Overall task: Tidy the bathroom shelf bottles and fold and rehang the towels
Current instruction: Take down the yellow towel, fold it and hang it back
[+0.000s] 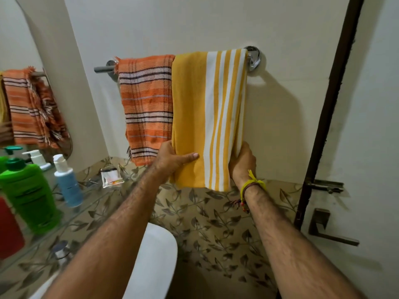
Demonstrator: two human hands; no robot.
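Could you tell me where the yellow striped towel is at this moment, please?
The yellow striped towel hangs at the right end of the towel bar, beside the orange towel; both hands grip its lower edges.

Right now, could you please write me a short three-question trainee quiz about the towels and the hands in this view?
1. True or false: the yellow striped towel hangs over the towel bar.
2. Which towel hangs nearer the mirror? A) orange plaid towel B) yellow striped towel
3. Fill in: the left hand and the right hand both grip the yellow towel near its ____ end.

Key: 1 true; 2 A; 3 lower
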